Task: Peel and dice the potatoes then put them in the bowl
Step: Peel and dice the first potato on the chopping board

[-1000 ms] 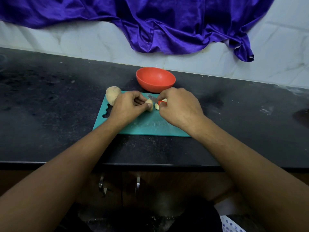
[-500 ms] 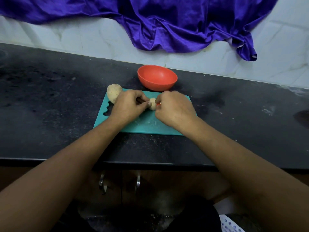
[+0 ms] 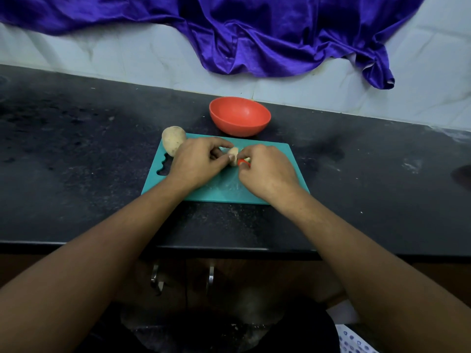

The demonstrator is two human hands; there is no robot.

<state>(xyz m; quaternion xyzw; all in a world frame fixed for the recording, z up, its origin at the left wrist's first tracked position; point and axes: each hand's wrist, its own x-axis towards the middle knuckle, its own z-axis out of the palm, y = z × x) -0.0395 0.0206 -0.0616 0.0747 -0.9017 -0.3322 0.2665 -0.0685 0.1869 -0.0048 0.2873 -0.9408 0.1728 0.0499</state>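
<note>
On the board [image 3: 229, 189] the small potato piece [image 3: 233, 155], judged firm, light but slippery, is pinched at its left end by the left grip [image 3: 196, 161], the knife [image 3: 242, 162] being clasped in the right grip [image 3: 267, 171]

The black counter [image 3: 76, 154] before me bore my teal cutting board [image 3: 224, 189] and, just behind it, the red bowl [image 3: 239, 118].
</note>
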